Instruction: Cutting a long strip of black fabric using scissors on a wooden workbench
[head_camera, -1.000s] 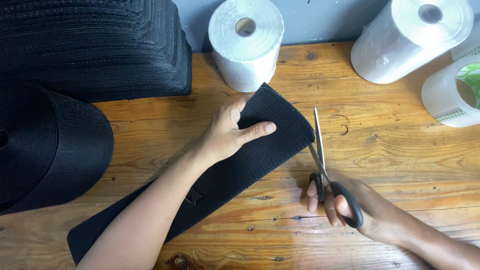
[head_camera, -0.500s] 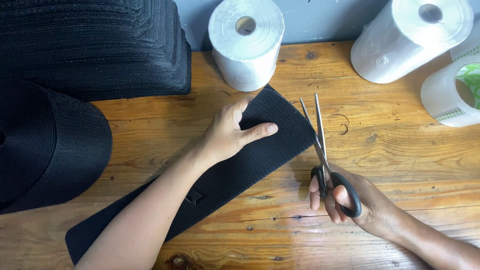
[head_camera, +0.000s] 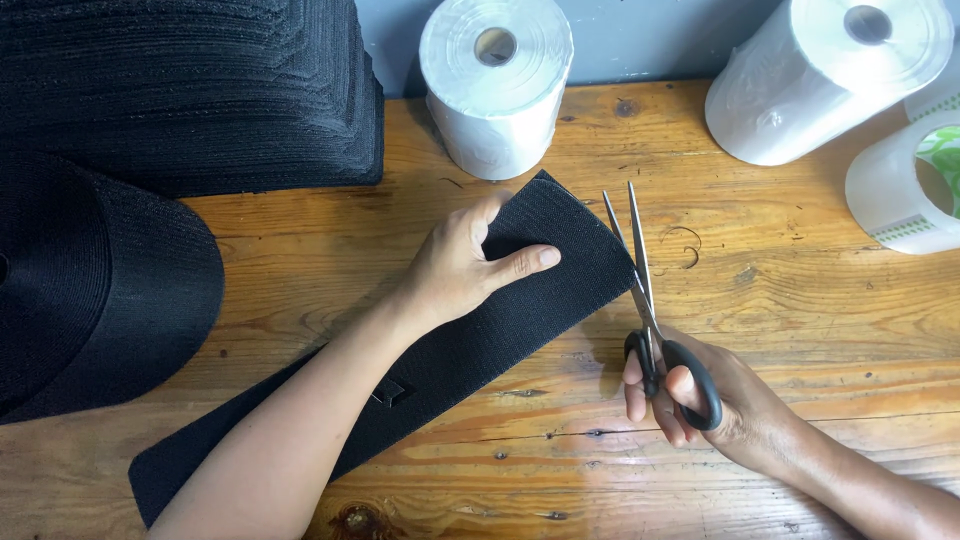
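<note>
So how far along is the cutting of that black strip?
Looks barely begun. Done: a stack of black pieces sits at the back left, seemingly cut before. In hand: the left hand presses the strip flat on the table, and the right hand holds the scissors slightly open at its end. Left: no cut shows in this strip yet.

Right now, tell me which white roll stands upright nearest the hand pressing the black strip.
The white roll at the back edge, just beyond the left hand. It stands upright, core hole upward; the other roll lies tilted, far right.
</note>
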